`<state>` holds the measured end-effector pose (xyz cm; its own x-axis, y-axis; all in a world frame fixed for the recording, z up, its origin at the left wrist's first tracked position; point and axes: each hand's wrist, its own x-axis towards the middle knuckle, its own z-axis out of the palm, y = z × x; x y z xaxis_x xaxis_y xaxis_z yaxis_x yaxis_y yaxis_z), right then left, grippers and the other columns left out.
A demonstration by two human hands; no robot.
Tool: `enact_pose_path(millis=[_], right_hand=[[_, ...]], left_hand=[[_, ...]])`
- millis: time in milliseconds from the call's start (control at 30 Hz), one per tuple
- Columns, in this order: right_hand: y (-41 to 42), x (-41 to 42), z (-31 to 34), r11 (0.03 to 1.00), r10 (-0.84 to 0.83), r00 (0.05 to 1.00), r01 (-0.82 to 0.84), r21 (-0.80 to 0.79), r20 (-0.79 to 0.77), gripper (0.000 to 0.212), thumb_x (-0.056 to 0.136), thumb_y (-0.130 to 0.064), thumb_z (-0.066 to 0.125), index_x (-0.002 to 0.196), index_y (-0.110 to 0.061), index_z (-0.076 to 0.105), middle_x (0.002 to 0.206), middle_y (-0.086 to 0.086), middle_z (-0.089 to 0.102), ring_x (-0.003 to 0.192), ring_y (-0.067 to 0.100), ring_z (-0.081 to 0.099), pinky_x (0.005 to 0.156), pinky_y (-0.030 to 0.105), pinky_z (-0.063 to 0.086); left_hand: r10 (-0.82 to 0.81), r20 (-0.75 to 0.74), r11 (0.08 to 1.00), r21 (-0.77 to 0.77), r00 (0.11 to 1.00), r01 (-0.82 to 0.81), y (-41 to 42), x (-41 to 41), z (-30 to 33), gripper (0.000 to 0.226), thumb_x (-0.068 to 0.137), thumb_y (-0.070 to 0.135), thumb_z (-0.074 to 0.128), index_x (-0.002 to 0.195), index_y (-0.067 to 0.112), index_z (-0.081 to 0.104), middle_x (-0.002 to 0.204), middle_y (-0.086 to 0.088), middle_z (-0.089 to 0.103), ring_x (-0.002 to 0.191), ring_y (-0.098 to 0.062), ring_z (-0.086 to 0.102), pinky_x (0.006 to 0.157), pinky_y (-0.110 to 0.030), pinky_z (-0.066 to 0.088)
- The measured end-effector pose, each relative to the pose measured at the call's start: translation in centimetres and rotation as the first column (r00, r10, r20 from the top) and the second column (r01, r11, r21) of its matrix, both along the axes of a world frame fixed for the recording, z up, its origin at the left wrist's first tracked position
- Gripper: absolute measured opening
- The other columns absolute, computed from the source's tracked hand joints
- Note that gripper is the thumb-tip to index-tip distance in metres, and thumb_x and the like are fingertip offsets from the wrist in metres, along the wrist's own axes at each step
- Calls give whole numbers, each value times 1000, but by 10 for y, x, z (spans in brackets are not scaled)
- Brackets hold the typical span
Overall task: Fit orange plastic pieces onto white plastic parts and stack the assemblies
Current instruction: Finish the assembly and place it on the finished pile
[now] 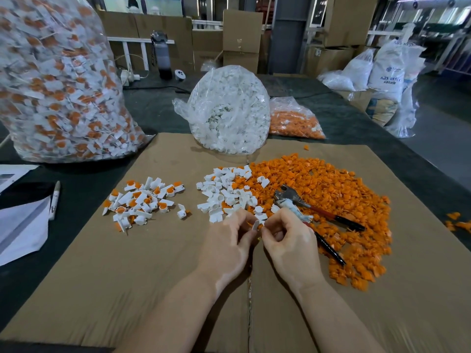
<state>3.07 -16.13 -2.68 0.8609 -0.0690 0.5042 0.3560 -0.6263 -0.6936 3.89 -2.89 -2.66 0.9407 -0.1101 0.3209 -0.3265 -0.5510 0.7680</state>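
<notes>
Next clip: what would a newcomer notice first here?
Probably the wide spread of loose orange pieces across the right of the cardboard sheet, with pliers lying on it. Next, the huge clear bag of finished assemblies at far left. At centre, left hand and right hand pinch one white part.

— Loose stock? 
— Orange pieces [331, 194] lie in a broad heap at centre-right; white parts [224, 192] lie in a smaller pile touching its left edge.
— Finished units?
— Assemblies [142, 202], white with orange inserts, are scattered in a loose pile to the left, well apart.
— In work?
— One white part with orange [258, 224], pinched between both hands' fingertips.
</notes>
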Motion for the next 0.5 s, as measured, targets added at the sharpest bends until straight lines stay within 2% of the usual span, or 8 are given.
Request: enact_pose_path(millis=[133,200,300,433,500], right_hand=[[0,0,-2,999,-13,1000,14,-41,21,19,71,4,70,70,-10,58,59,-12,50,55,4,45,54,10,37],[1,1,-2,1000,4,1000,-4,-8,0,17,75,0,71,73,-12,59,60,-12,51,57,6,49,56,11,40],[2,1,-1,995,57,998,-56,85,-9,9,82,-10,70,82,-15,62,70,-12,60,69,5,58,61,15,47],[1,3,-2,997,28,999,-30,77,22,13,84,-8,65,89,-20,64,77,-7,61,69,8,55,62,19,45],[1,3,-1,998,49,998,-51,44,36,19,82,-5,68,95,-19,66,79,-8,58,69,7,53,63,19,44]], left_hand=[[-14,14,999,29,1000,14,-1,-2,0,11,87,17,63,97,22,63,79,12,62,75,-4,57,66,-8,40],[-2,-66,994,-106,998,-5,-1,-1,2,9,87,14,64,90,22,61,73,8,61,70,-6,56,63,-11,41],[-32,-214,928,-368,976,-50,2,4,5,19,87,4,62,86,22,59,66,-1,57,63,-9,54,59,-14,44],[-77,-257,873,-485,963,-60,4,5,4,28,86,-3,57,92,24,61,59,-1,56,60,-11,58,60,-19,47],[-103,-270,847,-529,957,-58,5,6,2,29,86,-5,56,93,22,62,57,0,53,60,-13,56,65,-27,49]])
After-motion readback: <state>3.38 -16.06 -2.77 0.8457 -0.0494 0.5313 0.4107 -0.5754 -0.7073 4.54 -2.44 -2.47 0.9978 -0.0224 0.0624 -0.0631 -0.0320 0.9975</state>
